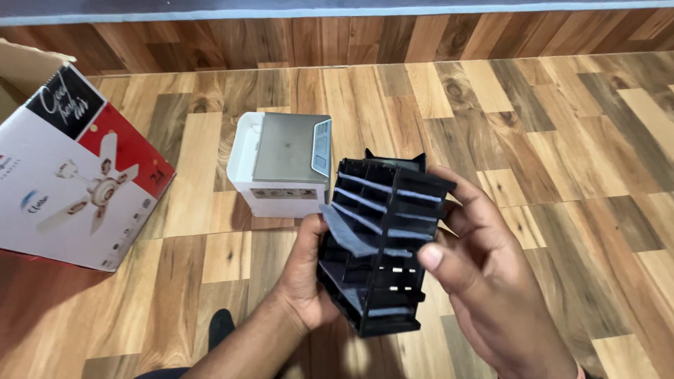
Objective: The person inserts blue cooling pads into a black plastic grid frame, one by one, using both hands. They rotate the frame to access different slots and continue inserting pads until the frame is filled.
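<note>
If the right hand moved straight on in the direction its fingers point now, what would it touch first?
The right hand points up and to the left, and its fingers already rest on the black slatted frame, so that comes first. Beyond it, probably the white box-shaped device on the wooden floor, though depth is unclear.

Your left hand (309, 277) and right hand (484, 274) grip a black slatted plastic frame (379, 245) above wood floor (547, 140). White box-shaped unit (281, 165) behind; cardboard carton (70, 175) far left.
</note>
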